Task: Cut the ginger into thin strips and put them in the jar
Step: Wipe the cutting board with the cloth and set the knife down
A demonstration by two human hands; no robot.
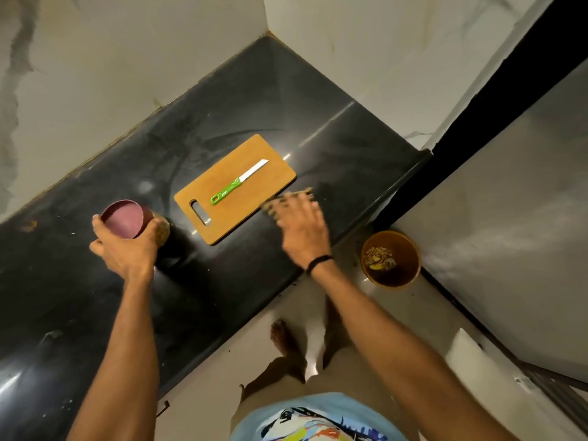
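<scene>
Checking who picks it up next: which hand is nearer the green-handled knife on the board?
Right. The right hand is at the near edge of the cutting board, close to the knife; the left hand grips the jar, beyond the board's handle end.

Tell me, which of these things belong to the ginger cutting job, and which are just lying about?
In the job:
- jar, held in the left hand
- cutting board
- knife, lying on the board
- ginger strips at the blurred right hand

Lying about:
- brown bowl of scraps on the floor
- black wristband
</scene>
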